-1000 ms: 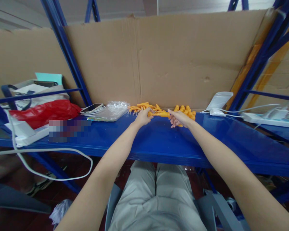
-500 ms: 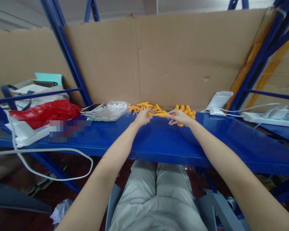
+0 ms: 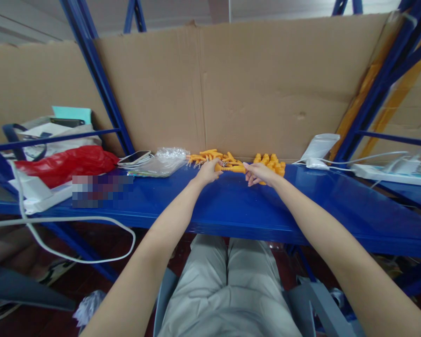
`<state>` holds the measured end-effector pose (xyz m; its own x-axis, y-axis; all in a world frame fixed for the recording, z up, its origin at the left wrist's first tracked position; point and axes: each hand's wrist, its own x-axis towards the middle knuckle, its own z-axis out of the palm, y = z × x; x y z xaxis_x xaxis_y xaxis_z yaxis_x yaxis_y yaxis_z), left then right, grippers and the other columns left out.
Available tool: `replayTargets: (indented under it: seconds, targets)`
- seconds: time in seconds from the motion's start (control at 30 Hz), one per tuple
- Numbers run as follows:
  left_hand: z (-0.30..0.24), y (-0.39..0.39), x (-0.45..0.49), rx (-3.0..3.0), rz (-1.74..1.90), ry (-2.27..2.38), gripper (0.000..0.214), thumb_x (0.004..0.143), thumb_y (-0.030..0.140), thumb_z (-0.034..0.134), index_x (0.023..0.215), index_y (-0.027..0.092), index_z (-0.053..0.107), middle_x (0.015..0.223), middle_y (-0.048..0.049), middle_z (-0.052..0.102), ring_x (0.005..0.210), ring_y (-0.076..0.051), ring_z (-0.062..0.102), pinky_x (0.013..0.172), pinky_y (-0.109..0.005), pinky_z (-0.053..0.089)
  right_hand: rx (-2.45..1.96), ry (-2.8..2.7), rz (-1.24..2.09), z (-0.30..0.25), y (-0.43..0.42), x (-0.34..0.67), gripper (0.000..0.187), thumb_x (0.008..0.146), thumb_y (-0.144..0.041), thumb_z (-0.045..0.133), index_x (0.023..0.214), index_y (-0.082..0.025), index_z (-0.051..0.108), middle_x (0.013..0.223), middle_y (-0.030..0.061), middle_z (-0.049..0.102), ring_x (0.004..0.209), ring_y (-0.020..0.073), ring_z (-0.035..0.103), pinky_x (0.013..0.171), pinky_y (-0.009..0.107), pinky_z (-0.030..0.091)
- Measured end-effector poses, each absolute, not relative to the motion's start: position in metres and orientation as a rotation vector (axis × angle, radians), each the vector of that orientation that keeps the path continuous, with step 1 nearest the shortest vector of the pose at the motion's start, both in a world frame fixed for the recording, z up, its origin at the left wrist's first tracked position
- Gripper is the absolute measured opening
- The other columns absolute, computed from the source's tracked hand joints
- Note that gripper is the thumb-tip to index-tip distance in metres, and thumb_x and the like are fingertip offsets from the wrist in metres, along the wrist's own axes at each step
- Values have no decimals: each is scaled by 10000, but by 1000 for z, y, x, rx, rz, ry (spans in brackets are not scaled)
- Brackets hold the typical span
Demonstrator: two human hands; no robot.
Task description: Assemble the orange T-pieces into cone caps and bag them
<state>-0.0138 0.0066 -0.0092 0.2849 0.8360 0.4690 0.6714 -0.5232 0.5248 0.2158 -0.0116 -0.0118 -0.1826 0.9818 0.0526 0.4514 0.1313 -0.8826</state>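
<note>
My left hand (image 3: pixel 206 172) is closed, thumb and fingers pinching one end of a small orange plastic piece (image 3: pixel 218 166). To its right my right hand (image 3: pixel 261 173) has thumb and forefinger pressed together at the far end of an orange strip (image 3: pixel 235 168) that spans the gap between the hands. Whether the piece and the strip are one item I cannot tell. Behind my left hand lies a loose pile of slim orange pieces with small metal chains (image 3: pixel 198 158). Stubby orange pieces (image 3: pixel 272 162) stand grouped behind my right hand, partly hidden by it.
A clear plastic bag (image 3: pixel 168 161) and a phone (image 3: pixel 135 158) lie left of the pile. Farther left is a red bag (image 3: pixel 70 164). A white packet (image 3: pixel 319 147) and cables are at the right. Cardboard (image 3: pixel 252 84) backs the blue shelf (image 3: pixel 231 206).
My right hand has shifted slightly, its fingers curling in more at the strip's end. My left hand stays nearly where it was. At lower left, a foot on the floor has moved.
</note>
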Motion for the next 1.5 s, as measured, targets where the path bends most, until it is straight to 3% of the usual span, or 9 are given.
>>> replayTargets:
  seconds: [0.17,0.3,0.47,0.63,0.8,0.97,1.13,1.3,1.5]
  targets:
    - [-9,7,-13,2304,1031,1426,238,760,102,686,956,195,587,699,41,636,618,-128,609,675,-240,464,-1268,-1673,1023,-11,-18,212,407,919,-502,621,1136,-158,602,997,178,705,738,233,690,729,492,545]
    - [-7,5,-12,2312,1036,1431,249,757,96,696,963,187,590,739,19,654,725,-154,649,735,-256,486,-1324,-1595,1015,-7,-24,207,423,893,-327,690,1252,-151,551,1012,152,705,694,183,669,761,466,538]
    - [-6,4,-12,2315,1033,1412,245,756,94,698,967,175,606,774,1,666,763,-169,665,785,-282,505,-1377,-1647,963,-3,-26,207,278,937,-401,623,1048,-146,617,873,123,725,677,183,658,737,435,544]
    - [-7,5,-12,2364,1049,1399,262,756,80,707,993,147,618,803,-20,672,809,-186,673,848,-310,505,-1506,-1618,925,-1,-27,205,510,952,-602,488,861,-124,643,737,153,694,733,250,685,763,437,534]
    - [-7,6,-12,2379,1057,1390,256,756,57,706,983,143,625,752,-2,658,748,-172,661,833,-298,501,-1532,-1607,972,2,-33,203,485,959,-595,468,972,-142,642,925,185,711,753,249,697,763,431,547]
    - [-7,5,-13,2351,1012,1414,254,779,72,692,1011,154,631,691,17,639,672,-165,646,781,-285,499,-1377,-1602,1022,3,-36,206,332,919,-320,628,1215,-186,559,1187,176,672,775,203,695,785,437,561]
    - [-6,5,-13,2417,1044,1449,254,768,70,697,1001,145,632,761,-12,668,813,-190,674,878,-309,490,-1369,-1634,992,3,-34,207,187,931,-352,612,1007,-181,618,1061,160,709,763,205,689,801,482,558]
    - [-9,8,-14,2445,1054,1418,250,763,88,687,997,150,627,753,-9,667,804,-189,671,887,-327,498,-1408,-1629,964,-1,-27,208,342,936,-495,590,859,-165,640,864,157,710,752,244,694,748,510,542]
    - [-10,9,-14,2419,1035,1410,242,765,98,679,993,155,621,736,-4,655,772,-182,665,846,-309,507,-1403,-1619,985,-3,-24,208,318,951,-480,558,952,-174,647,864,154,703,717,244,688,749,516,540]
